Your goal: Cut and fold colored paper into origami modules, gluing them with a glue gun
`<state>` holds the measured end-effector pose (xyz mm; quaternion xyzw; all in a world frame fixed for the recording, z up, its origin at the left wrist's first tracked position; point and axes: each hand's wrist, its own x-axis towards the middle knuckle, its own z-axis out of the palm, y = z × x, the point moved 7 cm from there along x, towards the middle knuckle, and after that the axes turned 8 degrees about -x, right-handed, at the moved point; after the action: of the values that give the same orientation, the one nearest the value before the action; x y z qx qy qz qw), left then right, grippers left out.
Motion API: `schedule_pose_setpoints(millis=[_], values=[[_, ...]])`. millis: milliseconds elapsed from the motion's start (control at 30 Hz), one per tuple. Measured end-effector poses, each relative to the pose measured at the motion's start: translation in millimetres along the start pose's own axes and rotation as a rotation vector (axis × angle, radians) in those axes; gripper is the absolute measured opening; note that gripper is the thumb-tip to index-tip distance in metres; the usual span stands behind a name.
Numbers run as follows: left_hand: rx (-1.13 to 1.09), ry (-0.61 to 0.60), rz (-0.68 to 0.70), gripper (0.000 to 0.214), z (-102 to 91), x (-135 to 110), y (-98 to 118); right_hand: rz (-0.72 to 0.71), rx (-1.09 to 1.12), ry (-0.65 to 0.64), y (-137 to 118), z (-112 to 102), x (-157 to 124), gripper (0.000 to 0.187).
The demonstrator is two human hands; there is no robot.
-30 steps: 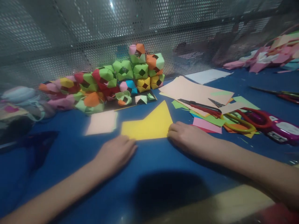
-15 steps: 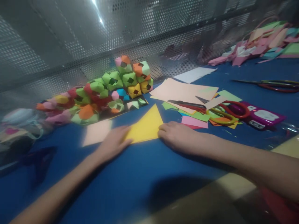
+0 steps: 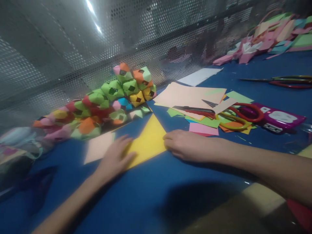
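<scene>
A yellow paper [image 3: 149, 140], folded to a triangle, lies flat on the blue table [image 3: 136, 198]. My left hand [image 3: 114, 157] rests on its left part, fingers stretched out flat across the sheet. My right hand [image 3: 186, 145] lies at the paper's right corner, fingers curled down and pressing that corner to the table. A pale pink paper square [image 3: 97, 151] lies just left of my left hand.
A pile of folded paper cubes [image 3: 109, 96] stands against the perforated metal wall [image 3: 73, 58]. Loose coloured sheets [image 3: 192, 97], a red-handled cutter [image 3: 195, 110], red and yellow scissors [image 3: 234, 118] and a purple punch [image 3: 275, 118] lie to the right. More scissors [image 3: 282, 81] and paper scraps [image 3: 268, 39] lie far right.
My left hand has slid up from below the yellow paper onto its left part. The left flap has gone, leaving a triangle. The view has tilted and shifted.
</scene>
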<state>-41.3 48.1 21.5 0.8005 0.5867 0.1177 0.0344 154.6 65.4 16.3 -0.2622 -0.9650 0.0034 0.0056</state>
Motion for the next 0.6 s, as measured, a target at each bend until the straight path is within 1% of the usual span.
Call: schedule_pose_setpoints(millis=[67,100,233,333,400,467,500,567,600], values=[[-0.039,-0.071,-0.049,0.054,6.2,0.7,-2.8,-0.025,0.066,0.020,0.5,0.4,1.2,0.016],[-0.045,-0.083,-0.060,0.054,7.5,-0.2,-1.9,-0.050,0.108,0.037,-0.1,1.0,2.1,0.015],[-0.034,-0.055,-0.054,0.053,5.3,-8.2,8.0,-0.129,0.251,0.119,-3.4,5.4,6.4,0.017],[-0.022,-0.035,-0.034,0.053,1.9,-15.3,14.6,-0.141,0.275,0.153,-5.1,6.4,8.3,0.016],[0.014,-0.022,0.009,0.055,0.4,-20.7,20.2,-0.147,0.258,0.168,-2.4,2.2,7.7,0.016],[0.058,-0.016,0.091,0.061,1.8,-27.1,28.2,-0.115,0.221,0.172,10.4,-4.5,5.8,0.018],[0.075,-0.023,0.142,0.065,4.3,-30.5,32.7,-0.075,0.193,0.169,22.0,-8.0,4.3,0.020],[0.090,-0.064,0.223,0.069,13.0,-37.0,38.7,0.054,0.110,0.139,54.7,-12.6,0.2,0.023],[0.090,-0.088,0.244,0.068,18.1,-39.4,39.7,0.163,0.041,0.126,76.0,-14.2,-2.9,0.024]])
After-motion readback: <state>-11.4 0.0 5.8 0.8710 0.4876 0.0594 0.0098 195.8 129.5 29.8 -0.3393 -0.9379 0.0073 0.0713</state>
